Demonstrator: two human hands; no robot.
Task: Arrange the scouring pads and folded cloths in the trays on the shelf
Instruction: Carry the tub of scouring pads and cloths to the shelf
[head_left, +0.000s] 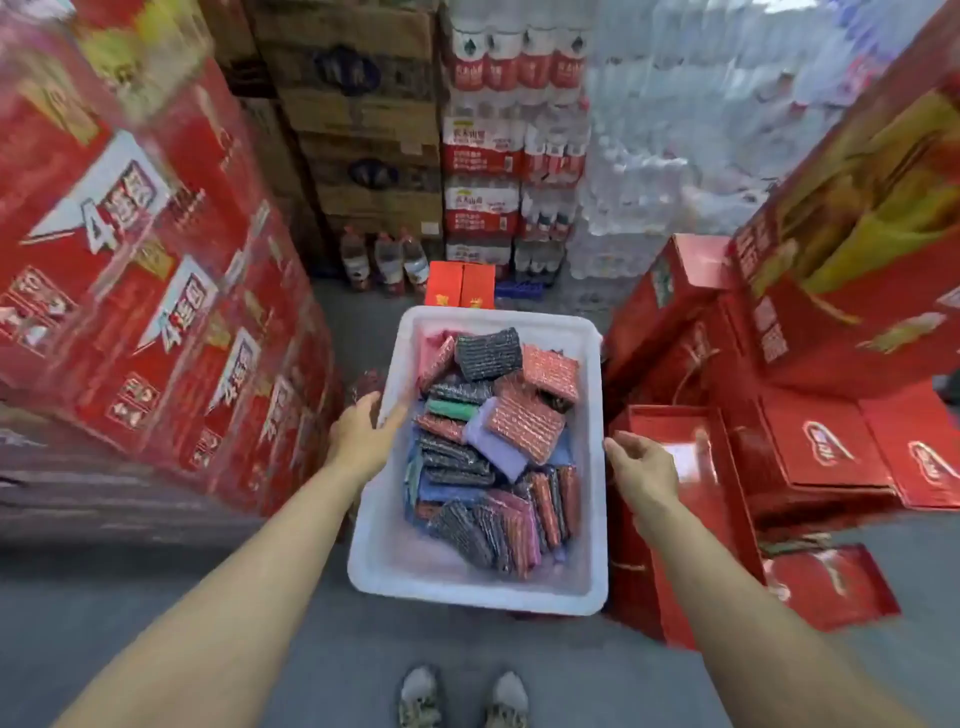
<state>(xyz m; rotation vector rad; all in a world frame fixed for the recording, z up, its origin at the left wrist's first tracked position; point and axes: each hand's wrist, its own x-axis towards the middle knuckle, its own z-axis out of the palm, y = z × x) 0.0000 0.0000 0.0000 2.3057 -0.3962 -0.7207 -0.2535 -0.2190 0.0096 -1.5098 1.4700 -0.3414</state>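
— Whereabouts of the tray (470, 597)?
— Dead centre, white, long axis running 12 to 6, above the grey floor (249, 623). Hard to tell whether carried or resting on something red peeking out at its 6 o'clock edge.

— Contents?
— Mostly scouring pads (524, 423), glittery red and dark grey, heaped loosely toward 12 and packed on edge toward 6. Between and beneath them, folded cloths (493, 449) in purple, blue, green and pink. Bare white bottom at the 7 o'clock corner.

— And the left hand (358, 434)?
— At the tray's 9 o'clock rim, thumb laid over the edge, fingers curled round the outside. Clamped on the rim.

— And the right hand (647, 467)?
— At 3 o'clock, thumb tip touching the rim, fingers loosely bent just beside it. Cannot tell whether gripping or merely touching.

— Surroundings?
— Stacked red cartons (130, 260) from 9 to 11, blurred. Brown cartons (363, 104) at 12, shrink-wrapped bottle packs (483, 145) from 12 to 1. Red gift boxes (821, 441) from 2 to 4, some lying flat. A pair of shoes (462, 699) at 6.
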